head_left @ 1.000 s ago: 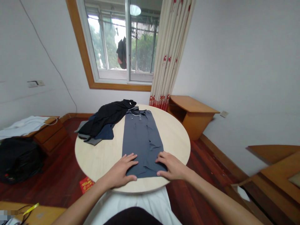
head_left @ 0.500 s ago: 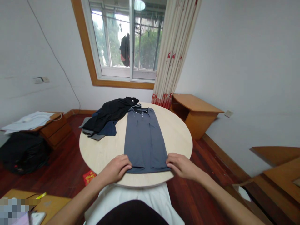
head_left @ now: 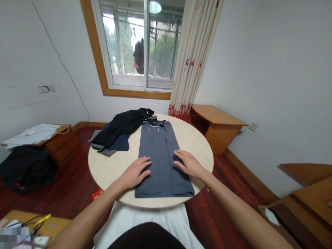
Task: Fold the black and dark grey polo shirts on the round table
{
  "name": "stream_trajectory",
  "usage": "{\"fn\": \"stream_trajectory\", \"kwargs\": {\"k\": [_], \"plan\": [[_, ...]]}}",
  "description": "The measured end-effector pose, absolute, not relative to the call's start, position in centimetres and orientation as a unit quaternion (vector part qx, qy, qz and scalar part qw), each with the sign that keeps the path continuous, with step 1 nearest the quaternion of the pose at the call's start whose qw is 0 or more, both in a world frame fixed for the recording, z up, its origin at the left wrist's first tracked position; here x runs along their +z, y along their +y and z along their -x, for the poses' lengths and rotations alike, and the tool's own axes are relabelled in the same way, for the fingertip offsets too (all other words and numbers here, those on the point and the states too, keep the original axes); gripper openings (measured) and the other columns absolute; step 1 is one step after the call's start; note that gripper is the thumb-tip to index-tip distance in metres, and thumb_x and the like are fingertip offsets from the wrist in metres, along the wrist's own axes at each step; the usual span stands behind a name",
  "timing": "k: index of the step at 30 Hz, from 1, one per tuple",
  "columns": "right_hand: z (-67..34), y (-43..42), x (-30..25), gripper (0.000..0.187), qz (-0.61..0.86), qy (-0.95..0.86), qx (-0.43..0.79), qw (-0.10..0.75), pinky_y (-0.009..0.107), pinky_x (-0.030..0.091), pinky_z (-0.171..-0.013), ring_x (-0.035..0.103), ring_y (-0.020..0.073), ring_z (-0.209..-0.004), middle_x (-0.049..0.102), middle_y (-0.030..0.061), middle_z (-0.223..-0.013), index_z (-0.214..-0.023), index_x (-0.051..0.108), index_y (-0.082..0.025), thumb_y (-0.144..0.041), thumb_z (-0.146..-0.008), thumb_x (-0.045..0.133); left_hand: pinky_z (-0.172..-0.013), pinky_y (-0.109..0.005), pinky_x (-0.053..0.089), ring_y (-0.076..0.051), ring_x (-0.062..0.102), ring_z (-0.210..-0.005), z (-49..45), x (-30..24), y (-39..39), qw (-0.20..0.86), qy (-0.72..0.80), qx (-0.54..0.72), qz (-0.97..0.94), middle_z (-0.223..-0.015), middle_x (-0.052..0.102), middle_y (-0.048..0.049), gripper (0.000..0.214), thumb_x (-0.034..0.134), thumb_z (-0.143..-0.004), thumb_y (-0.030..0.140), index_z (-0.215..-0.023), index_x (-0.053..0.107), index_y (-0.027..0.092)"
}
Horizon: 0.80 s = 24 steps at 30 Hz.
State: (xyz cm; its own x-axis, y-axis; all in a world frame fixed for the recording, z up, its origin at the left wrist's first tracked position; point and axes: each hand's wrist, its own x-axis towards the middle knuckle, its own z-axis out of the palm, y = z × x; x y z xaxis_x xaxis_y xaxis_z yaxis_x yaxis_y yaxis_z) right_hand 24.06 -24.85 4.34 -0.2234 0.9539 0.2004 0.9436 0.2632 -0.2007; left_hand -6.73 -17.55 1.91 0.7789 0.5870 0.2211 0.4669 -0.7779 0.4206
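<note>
A dark grey garment (head_left: 163,180), folded into a long strip, lies flat on the round pale table (head_left: 111,173). Small white round fastenings and a light curved line show at its far end; I cannot tell its exact kind. Two lengthwise fold edges run along its top face. On its left edge rests my left hand (head_left: 136,172), fingers stretched out and holding nothing. My right hand (head_left: 188,164) is likewise open, its fingertips over the garment's right side. Whether either palm presses on the cloth is hard to tell.
A heap of black clothes (head_left: 120,126), with navy and grey pieces under it, lies at the table's back left. Behind the table stands a wooden cabinet (head_left: 216,116) beside a curtain (head_left: 193,58). A black bag (head_left: 27,169) sits on the floor to the left.
Both hands have let go of the garment's near corners and moved forward, opening over its sides. The near hem now lies slightly closer to me and flatter.
</note>
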Motion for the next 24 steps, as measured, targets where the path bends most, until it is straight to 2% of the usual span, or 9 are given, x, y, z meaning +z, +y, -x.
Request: {"fn": "stream_trajectory", "kwargs": {"k": [4, 6, 8, 10, 12, 14, 16, 20, 24], "plan": [[-23.9, -23.5, 1.0, 0.07, 0.617, -0.782, 0.054, 0.07, 0.053, 0.017, -0.119, 0.02, 0.0293, -0.148, 0.023, 0.0143, -0.16, -0.153, 0.031, -0.013, -0.056, -0.099, 0.032, -0.119, -0.053, 0.016, -0.028, 0.019, -0.149, 6.4, 0.2, -17.2, 0.12, 0.274, 0.063, -0.952, -0.161, 0.027, -0.0099, 0.061, 0.031, -0.099, 0.055, -0.15, 0.037, 0.021], [-23.9, -24.2, 0.6, 0.073, 0.607, -0.79, 0.07, 0.049, 0.054, 0.017, -0.118, 0.019, 0.0309, -0.148, 0.021, 0.0147, -0.16, -0.154, 0.031, -0.013, -0.059, -0.098, 0.031, -0.119, -0.054, 0.013, -0.028, 0.015, -0.15, 6.9, 0.1, -18.0, 0.111, 0.269, 0.026, -0.956, -0.162, 0.022, -0.0093, 0.062, 0.028, -0.1, 0.055, -0.152, 0.032, 0.022], [-24.0, -25.0, 1.4, 0.077, 0.59, -0.803, 0.066, 0.045, 0.054, 0.023, -0.116, 0.028, 0.0346, -0.144, 0.029, 0.0171, -0.157, -0.151, 0.038, -0.014, -0.065, -0.093, 0.039, -0.119, -0.055, 0.014, -0.03, 0.017, -0.15, 7.5, 0.7, -19.0, 0.115, 0.259, 0.008, -0.959, -0.162, 0.022, -0.0098, 0.065, 0.033, -0.098, 0.057, -0.153, 0.031, 0.023], [-24.1, -25.0, 2.9, 0.072, 0.561, -0.823, 0.07, 0.051, 0.049, 0.036, -0.108, 0.048, 0.0344, -0.13, 0.049, 0.018, -0.144, -0.139, 0.055, -0.015, -0.067, -0.09, 0.045, -0.117, -0.053, 0.02, -0.032, 0.028, -0.146, 7.9, 1.9, -19.4, 0.126, 0.238, 0.021, -0.963, -0.159, 0.032, -0.0103, 0.067, 0.044, -0.093, 0.061, -0.148, 0.04, 0.025], [-24.3, -23.8, 4.1, 0.058, 0.54, -0.834, 0.079, 0.077, 0.041, 0.046, -0.098, 0.063, 0.0283, -0.11, 0.066, 0.0144, -0.122, -0.121, 0.068, -0.017, -0.062, -0.094, 0.043, -0.111, -0.047, 0.033, -0.03, 0.049, -0.13, 7.7, 3.2, -18.9, 0.161, 0.209, 0.044, -0.963, -0.142, 0.055, -0.01, 0.056, 0.05, -0.09, 0.06, -0.133, 0.059, 0.025], [-24.7, -21.6, 4.4, 0.05, 0.548, -0.825, 0.063, 0.124, 0.036, 0.047, -0.096, 0.065, 0.0241, -0.103, 0.07, 0.0115, -0.113, -0.115, 0.07, -0.017, -0.052, -0.098, 0.038, -0.099, -0.037, 0.044, -0.024, 0.064, -0.106, 6.7, 4.2, -17.1, 0.215, 0.201, 0.069, -0.953, -0.116, 0.07, -0.0085, 0.044, 0.045, -0.094, 0.053, -0.114, 0.07, 0.022], [-25.1, -18.9, 3.6, 0.048, 0.592, -0.788, 0.012, 0.168, 0.036, 0.042, -0.104, 0.06, 0.0242, -0.116, 0.065, 0.0132, -0.126, -0.125, 0.064, -0.014, -0.045, -0.1, 0.036, -0.093, -0.033, 0.048, -0.021, 0.066, -0.098, 5.1, 4.6, -14.5, 0.237, 0.229, 0.115, -0.937, -0.107, 0.073, -0.0086, 0.044, 0.038, -0.098, 0.046, -0.109, 0.07, 0.018], [-25.7, -14.5, 0.8, 0.055, 0.678, -0.727, 0.002, 0.111, 0.046, 0.026, -0.116, 0.032, 0.0273, -0.143, 0.038, 0.0156, -0.153, -0.145, 0.044, -0.01, -0.04, -0.1, 0.035, -0.114, -0.042, 0.032, -0.027, 0.046, -0.135, 1.8, 3.1, -9.8, 0.138, 0.301, 0.164, -0.929, -0.144, 0.052, -0.0155, 0.047, 0.039, -0.097, 0.039, -0.131, 0.058, 0.012], [-26.0, -11.9, -0.2, 0.058, 0.687, -0.722, 0.017, 0.078, 0.052, 0.018, -0.118, 0.025, 0.0268, -0.147, 0.032, 0.0128, -0.157, -0.147, 0.041, -0.013, -0.046, -0.101, 0.032, -0.119, -0.052, 0.019, -0.03, 0.021, -0.149, 0.6, 0.6, -8.0, 0.109, 0.344, 0.082, -0.929, -0.16, 0.026, -0.0128, 0.06, 0.037, -0.098, 0.046, -0.147, 0.041, 0.013]]}}
